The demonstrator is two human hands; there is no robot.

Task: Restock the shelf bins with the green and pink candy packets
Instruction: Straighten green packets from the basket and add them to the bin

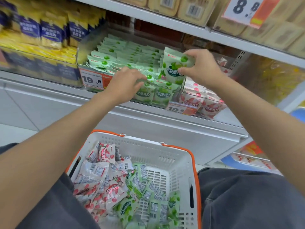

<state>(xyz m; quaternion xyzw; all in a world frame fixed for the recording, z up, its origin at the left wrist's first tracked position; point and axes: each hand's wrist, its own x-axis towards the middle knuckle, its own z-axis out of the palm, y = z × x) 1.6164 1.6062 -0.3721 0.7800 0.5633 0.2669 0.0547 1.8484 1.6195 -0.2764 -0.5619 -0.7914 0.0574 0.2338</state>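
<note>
**Soft green pouch held over its bin – handle by the sealed edges**

The right hand (200, 66) holds one green candy packet (172, 70) upright above the right end of the clear green bin (78, 55). Its fingers (189, 54) curl over the packet's upper right corner and the thumb pinches lower on the same edge. The left hand (125, 83) reaches into the front of that bin with its fingers bent down onto the packets there. Motion blur hides whether they pinch one or only press the row back.

The packet looks like a thin film pouch, light and puffy, with loose sweets inside. It should flex and crinkle rather than hold a shape, and the glossy film may be slippery. The flat sealed margins at the top and side look like the best hold, since a pinch there grips doubled film and squeezes no candy. It is probably not fragile, though a hard squeeze on the belly could crush the contents.

The green bin already looks nearly full, with packets standing in tight rows. A new one likely needs a gap opened for it, and it may flop forward unless it is wedged between its neighbours.

The pink bin (188, 95) stands just beside it on the same shelf (148, 118). Much stock remains below – pink candy packets (105, 153) and green ones (125, 210) lie jumbled in the white basket (142, 138).
</note>
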